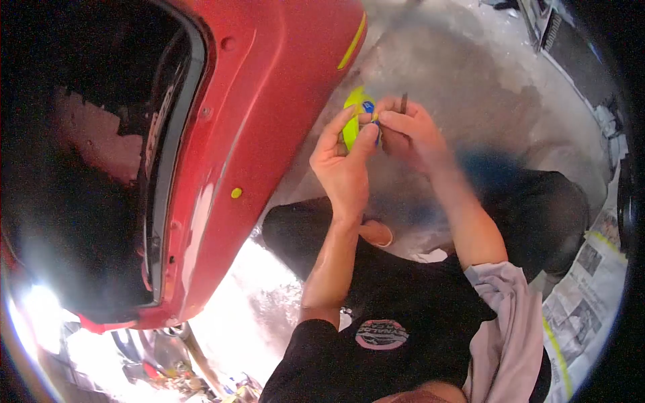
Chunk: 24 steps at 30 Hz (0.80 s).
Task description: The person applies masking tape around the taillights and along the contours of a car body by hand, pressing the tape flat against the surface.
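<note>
A roll of bright yellow-green tape (351, 131) is in my left hand (341, 161), gripped by the fingers, with a blue label showing on its inner side. Close against it, my right hand (411, 127) is pinched near the roll's right side, its fingertips almost touching my left thumb. A thin dark object (404, 103) sticks up from the fingers of my right hand. What exactly lies between the right fingertips is too small to make out. To the left is a red car body panel (269, 101) bearing a yellow-green strip (353, 41) and a small yellow-green dot (236, 193).
The car's dark opening (80, 134) fills the left side. Below my hands are my crossed legs in dark trousers (537, 208), on a grey floor (457, 74). Newspaper sheets (583, 289) lie at the right, and assorted clutter (181, 379) shows at the lower left.
</note>
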Tool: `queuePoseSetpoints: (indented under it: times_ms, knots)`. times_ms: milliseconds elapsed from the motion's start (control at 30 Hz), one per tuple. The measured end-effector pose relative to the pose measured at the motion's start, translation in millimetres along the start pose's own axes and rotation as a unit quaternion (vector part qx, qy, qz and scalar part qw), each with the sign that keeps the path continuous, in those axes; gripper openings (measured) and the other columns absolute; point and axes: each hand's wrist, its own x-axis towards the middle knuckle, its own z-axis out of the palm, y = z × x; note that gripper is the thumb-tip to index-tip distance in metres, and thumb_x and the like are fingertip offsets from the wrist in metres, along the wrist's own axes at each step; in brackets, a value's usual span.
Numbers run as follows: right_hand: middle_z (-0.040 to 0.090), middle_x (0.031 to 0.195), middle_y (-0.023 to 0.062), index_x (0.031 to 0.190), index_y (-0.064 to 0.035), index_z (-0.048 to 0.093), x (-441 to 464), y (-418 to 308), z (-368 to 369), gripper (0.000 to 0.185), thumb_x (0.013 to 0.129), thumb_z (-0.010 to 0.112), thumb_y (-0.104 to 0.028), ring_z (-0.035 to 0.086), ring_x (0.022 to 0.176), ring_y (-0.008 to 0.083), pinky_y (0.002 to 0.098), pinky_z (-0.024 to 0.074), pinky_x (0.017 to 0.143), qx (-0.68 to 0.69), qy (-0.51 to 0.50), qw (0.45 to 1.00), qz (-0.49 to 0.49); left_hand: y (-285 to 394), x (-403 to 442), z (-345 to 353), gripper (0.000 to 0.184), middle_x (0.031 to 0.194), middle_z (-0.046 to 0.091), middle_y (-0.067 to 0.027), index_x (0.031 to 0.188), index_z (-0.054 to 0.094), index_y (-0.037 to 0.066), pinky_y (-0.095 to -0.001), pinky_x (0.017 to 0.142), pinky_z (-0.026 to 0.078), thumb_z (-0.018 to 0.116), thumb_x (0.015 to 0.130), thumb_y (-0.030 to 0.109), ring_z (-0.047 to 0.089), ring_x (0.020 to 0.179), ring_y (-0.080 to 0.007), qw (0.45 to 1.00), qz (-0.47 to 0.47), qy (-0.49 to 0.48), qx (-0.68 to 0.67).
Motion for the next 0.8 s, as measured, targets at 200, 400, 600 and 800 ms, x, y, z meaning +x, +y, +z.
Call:
queuePoseSetpoints:
  times_ms: [200, 400, 600, 800]
  knots:
    - [0.058, 0.071, -0.0059, 0.113, -0.0071, 0.07, -10.3, 18.6, 31.9, 0.017, 0.101, 0.072, -0.019, 0.048, 0.055, 0.0031, 0.0217, 0.0334, 0.049, -0.13, 0.009, 0.991, -0.017, 15.0, -13.3, -33.0, 0.037, 0.103, 0.075, -0.0083, 0.127, 0.067, -0.006, -0.0244, 0.069, 0.056, 0.077, 0.091, -0.008, 0.069, 0.082, -0.0107, 0.998, -0.043, 0.046, -0.011]
    - [0.063, 0.077, -0.0046, 0.115, -0.0044, 0.073, -23.6, 20.9, 52.4, 0.017, 0.1, 0.072, -0.013, 0.051, 0.059, 0.0019, 0.0209, 0.0351, 0.05, -0.205, 0.141, 0.961, -0.124, 17.8, -25.9, -54.9, 0.031, 0.098, 0.073, -0.0071, 0.121, 0.07, -0.003, -0.025, 0.064, 0.053, 0.076, 0.091, -0.008, 0.066, 0.074, -0.0104, 0.997, -0.048, 0.051, -0.042]
    - [0.069, 0.083, -0.0031, 0.112, -0.0012, 0.076, -27.2, 20.6, 56.3, 0.019, 0.097, 0.076, -0.013, 0.056, 0.063, 0.0027, 0.0211, 0.0412, 0.054, -0.353, 0.077, 0.923, -0.129, 16.2, -30.0, -60.4, 0.03, 0.094, 0.073, -0.0068, 0.121, 0.07, -0.002, -0.0264, 0.061, 0.051, 0.075, 0.092, -0.008, 0.064, 0.072, -0.0114, 0.996, -0.055, 0.024, -0.061]
    - [0.072, 0.085, 0.0001, 0.107, 0.0006, 0.076, -32.5, 6.0, 68.6, 0.016, 0.097, 0.076, -0.012, 0.06, 0.071, 0.0047, 0.0228, 0.0457, 0.06, -0.399, 0.131, 0.904, -0.074, 14.0, -28.7, -64.1, 0.026, 0.094, 0.073, -0.0069, 0.121, 0.07, -0.001, -0.0281, 0.06, 0.051, 0.072, 0.096, -0.006, 0.065, 0.071, -0.0132, 0.996, -0.076, -0.002, -0.054]
